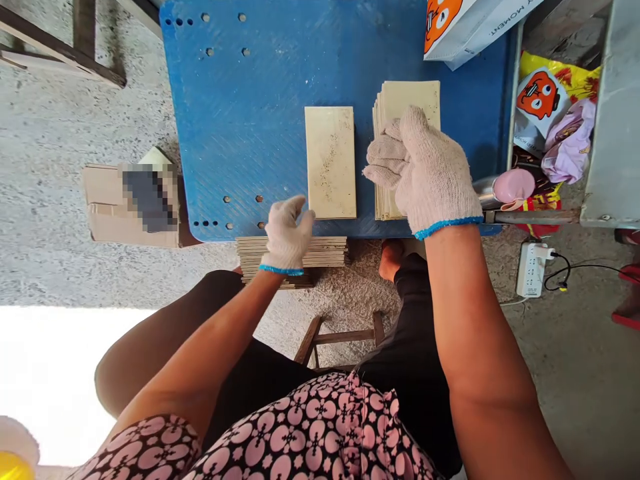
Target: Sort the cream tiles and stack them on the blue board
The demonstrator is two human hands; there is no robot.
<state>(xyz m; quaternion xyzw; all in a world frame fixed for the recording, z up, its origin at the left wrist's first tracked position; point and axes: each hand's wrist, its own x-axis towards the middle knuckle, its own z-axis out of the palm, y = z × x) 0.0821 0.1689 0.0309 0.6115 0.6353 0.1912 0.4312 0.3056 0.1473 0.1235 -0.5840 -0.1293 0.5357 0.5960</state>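
Note:
I wear white knit gloves with blue cuffs. My right hand (423,170) rests on top of a stack of thin beige rectangular sheets (407,100) at the right of a blue table (240,113). A single beige sheet (331,162) lies flat on the table just left of that stack. My left hand (287,233) hovers at the table's near edge, fingers loosely curled and holding nothing, close to the single sheet's near left corner. Below it, a lower stack of similar boards (330,252) sits under the table edge.
A cardboard box (105,200) lies on the concrete floor at left. A white box with an orange print (465,27) sits at the table's far right. Snack bags and a pink cup (515,185) fill a bin at right. A power strip (531,269) lies on the floor. A wooden stool (345,337) is under me.

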